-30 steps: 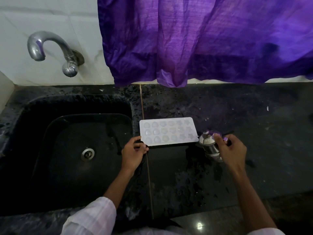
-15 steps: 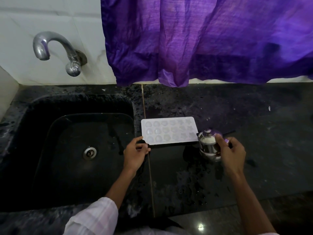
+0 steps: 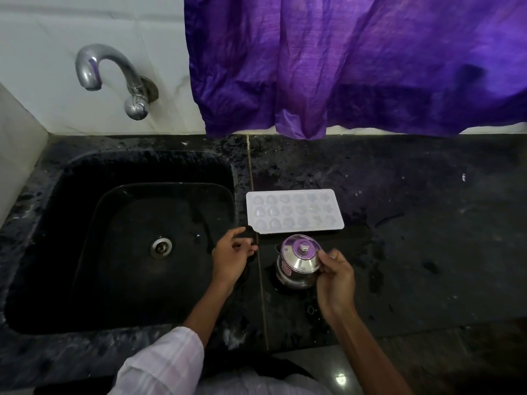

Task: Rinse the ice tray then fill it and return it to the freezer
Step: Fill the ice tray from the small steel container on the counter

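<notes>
Just beyond loose left hand (image 3: 231,256), right hand (image 3: 336,277) gripping pot (image 3: 298,266): ice tray (image 3: 293,211).

I read this as a home kitchen: speckled black stone counter (image 3: 399,223), wet in patches, with a sunken black sink (image 3: 85,172) and metal drain (image 3: 161,246). A chrome tap (image 3: 114,69) on the white tiled wall (image 3: 42,24). Purple curtain (image 3: 356,61) hangs behind. On the counter sit a lidded steel pot (image 3: 296,266) and a white ice tray (image 3: 293,210).

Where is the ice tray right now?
In the head view the ice tray lies on the black counter, just right of the sink, beyond the steel pot.
</notes>
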Demonstrator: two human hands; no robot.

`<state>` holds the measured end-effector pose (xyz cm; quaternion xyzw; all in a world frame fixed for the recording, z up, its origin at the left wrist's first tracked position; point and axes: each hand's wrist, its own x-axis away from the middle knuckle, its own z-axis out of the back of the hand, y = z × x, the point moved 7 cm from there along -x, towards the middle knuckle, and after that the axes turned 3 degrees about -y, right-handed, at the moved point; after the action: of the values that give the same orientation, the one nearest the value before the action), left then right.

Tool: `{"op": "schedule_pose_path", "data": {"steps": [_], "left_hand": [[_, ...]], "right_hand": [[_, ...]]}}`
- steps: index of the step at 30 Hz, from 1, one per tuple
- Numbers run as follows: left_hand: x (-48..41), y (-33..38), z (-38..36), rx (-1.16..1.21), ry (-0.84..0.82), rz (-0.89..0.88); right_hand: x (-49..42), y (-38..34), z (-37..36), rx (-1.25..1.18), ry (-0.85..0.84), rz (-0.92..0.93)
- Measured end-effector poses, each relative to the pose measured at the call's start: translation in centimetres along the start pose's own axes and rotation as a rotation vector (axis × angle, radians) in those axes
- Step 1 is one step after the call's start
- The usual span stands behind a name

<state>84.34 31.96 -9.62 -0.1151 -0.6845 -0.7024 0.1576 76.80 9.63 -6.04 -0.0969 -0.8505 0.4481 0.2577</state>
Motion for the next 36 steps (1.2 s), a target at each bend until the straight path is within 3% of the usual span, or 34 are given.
{"op": "schedule_pose_path", "data": {"steps": [17, 25, 31, 34, 36], "left_hand": [[0.9, 0.3, 2.5, 0.025, -0.035, -0.037], [0.2, 1.1, 2.0, 0.000, -0.030, -0.045], [-2.2, 1.9, 2.4, -0.095, 0.121, -0.070], [-3.5, 2.5, 1.8, -0.157, 0.143, -0.050], [-4.3, 2.9, 1.3, -0.209, 0.143, -0.048]], "right_hand": [[-0.2, 3.4, -1.2, -0.007, -0.123, -0.058], [-0.5, 1.9, -0.3, 0.296, -0.306, -0.003], [-4.4, -3.3, 3.2, 0.574, 0.089, 0.169], [-8.0, -5.8, 3.8, 0.680, 0.176, 0.177], [-10.1, -7.3, 3.3, 0.895, 0.178, 0.225]]}}
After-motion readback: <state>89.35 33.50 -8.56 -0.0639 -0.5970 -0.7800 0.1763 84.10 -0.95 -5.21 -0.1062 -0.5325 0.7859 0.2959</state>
